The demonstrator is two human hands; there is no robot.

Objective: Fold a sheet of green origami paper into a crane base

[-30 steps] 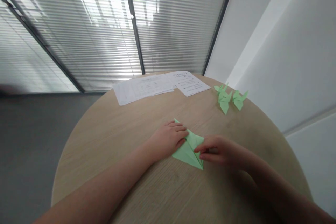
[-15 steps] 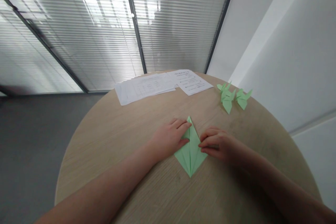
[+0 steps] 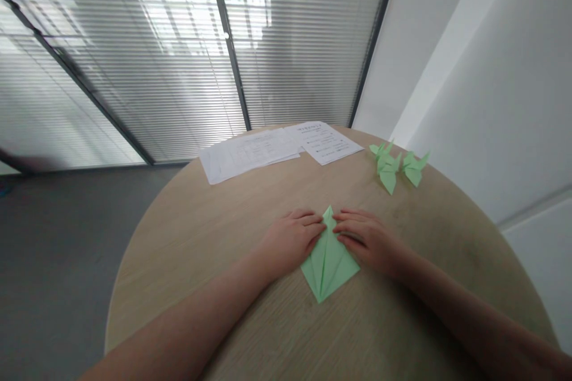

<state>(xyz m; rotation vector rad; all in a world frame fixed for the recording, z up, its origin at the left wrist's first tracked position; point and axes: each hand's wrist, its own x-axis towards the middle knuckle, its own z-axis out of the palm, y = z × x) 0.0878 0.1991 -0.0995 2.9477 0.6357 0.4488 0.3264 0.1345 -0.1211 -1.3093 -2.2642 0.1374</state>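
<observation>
A green sheet of origami paper (image 3: 329,268), folded into a kite-like diamond with creases down its middle, lies flat on the wooden table. My left hand (image 3: 292,241) rests along its left edge, fingers stretched out and their tips on the paper. From the other side, my right hand (image 3: 369,238) lays its extended fingertips on the upper right edge. Both hands press from above, and neither grips the paper. The far point of the diamond shows between the two sets of fingers; part of the left edge is hidden under my left hand.
Several folded green paper cranes (image 3: 388,171) stand at the back right of the round table (image 3: 187,226). White sheets, one a printed page (image 3: 330,141) and others a plain-looking stack (image 3: 250,155), lie along the far edge. Blinds and a white wall (image 3: 504,101) border the table.
My right hand has moved from the paper's right corner up to its upper right edge, and its fingers have straightened. The paper has turned slightly and shifted a little right.
</observation>
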